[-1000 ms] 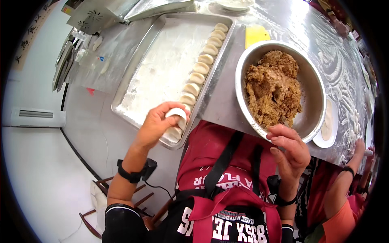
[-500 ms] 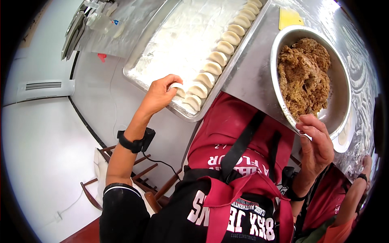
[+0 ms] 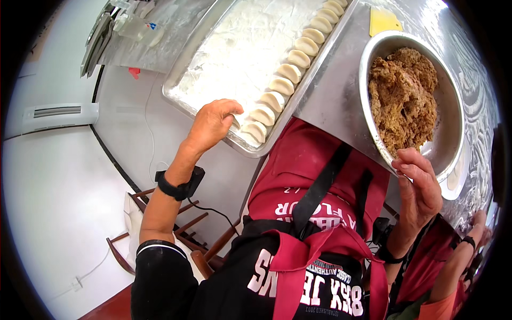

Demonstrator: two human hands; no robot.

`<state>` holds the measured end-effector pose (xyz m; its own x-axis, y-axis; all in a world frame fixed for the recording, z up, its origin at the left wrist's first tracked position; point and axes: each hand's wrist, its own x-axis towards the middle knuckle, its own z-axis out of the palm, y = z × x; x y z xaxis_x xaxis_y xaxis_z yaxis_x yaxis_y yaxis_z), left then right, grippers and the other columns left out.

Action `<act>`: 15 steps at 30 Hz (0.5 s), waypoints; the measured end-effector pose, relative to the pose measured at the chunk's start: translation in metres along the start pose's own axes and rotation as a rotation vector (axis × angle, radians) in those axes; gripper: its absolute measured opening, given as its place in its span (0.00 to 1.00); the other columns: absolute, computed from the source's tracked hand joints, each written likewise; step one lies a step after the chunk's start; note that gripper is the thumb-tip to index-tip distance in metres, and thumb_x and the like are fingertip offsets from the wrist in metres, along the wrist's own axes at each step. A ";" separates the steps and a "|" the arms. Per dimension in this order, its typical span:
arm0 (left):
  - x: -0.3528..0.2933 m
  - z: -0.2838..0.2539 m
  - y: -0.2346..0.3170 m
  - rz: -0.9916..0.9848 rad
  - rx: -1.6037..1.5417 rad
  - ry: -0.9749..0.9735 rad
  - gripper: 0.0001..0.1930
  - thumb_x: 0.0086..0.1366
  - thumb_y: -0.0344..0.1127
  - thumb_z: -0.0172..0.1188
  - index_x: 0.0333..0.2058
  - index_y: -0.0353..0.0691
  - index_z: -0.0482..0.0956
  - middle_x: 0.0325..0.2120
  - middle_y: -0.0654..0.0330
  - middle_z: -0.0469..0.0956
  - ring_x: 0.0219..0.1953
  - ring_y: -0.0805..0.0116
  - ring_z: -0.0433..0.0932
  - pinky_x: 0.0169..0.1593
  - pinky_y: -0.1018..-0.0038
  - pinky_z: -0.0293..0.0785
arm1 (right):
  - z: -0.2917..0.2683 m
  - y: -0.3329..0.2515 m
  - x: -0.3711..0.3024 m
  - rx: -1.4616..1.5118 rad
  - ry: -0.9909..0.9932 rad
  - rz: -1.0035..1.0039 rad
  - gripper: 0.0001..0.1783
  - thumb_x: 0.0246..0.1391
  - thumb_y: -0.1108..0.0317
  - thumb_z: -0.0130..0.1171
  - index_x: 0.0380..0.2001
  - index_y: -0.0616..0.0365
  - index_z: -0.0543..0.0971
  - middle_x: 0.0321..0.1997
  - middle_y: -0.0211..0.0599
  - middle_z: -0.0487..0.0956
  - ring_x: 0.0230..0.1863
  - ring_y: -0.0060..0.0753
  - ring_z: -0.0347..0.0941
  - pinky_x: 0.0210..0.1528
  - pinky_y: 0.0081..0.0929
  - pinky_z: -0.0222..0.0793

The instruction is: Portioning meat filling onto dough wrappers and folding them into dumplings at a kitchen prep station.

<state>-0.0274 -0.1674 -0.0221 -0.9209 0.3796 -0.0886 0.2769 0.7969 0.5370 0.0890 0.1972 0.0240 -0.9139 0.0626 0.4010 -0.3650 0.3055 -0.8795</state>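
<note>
At the near corner of a floured metal tray (image 3: pixel 184 109), my left hand (image 3: pixel 213 124) is closed with its fingertips around a dumpling (image 3: pixel 237 122). Most of that dumpling is hidden behind the fingers. Right beside it is the nearest dumpling (image 3: pixel 254 131) of a row along the tray's right side. My right hand (image 3: pixel 418 178) is at the near rim of a steel bowl (image 3: pixel 364 96), its fingers loosely bent and nothing visible in them. Inside the bowl lies a brown, crumbly filling (image 3: pixel 402 101).
A yellow dough scraper (image 3: pixel 385 22) lies behind the bowl on the floured metal table (image 3: pixel 333 88). Partly under the bowl's right side is a white plate (image 3: pixel 455 184). Another person's arm (image 3: pixel 453 266) reaches in at the lower right. Wooden chair parts (image 3: pixel 191 224) stand below the tray.
My left hand has shifted slightly, and its fingers now cover more of the dumpling, which sits lower at the tray. The right hand stays at the bowl's rim.
</note>
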 end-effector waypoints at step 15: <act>0.000 0.001 0.000 0.056 0.045 0.026 0.14 0.49 0.18 0.49 0.34 0.36 0.77 0.35 0.55 0.78 0.38 0.59 0.76 0.43 0.71 0.72 | -0.006 -0.002 0.000 -0.019 0.039 -0.039 0.07 0.44 0.82 0.57 0.31 0.68 0.76 0.39 0.51 0.76 0.37 0.36 0.74 0.43 0.27 0.69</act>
<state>-0.0269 -0.1673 -0.0235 -0.9102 0.4125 -0.0376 0.3396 0.7952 0.5024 0.0907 0.2019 0.0277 -0.8915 0.0870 0.4446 -0.3962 0.3260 -0.8583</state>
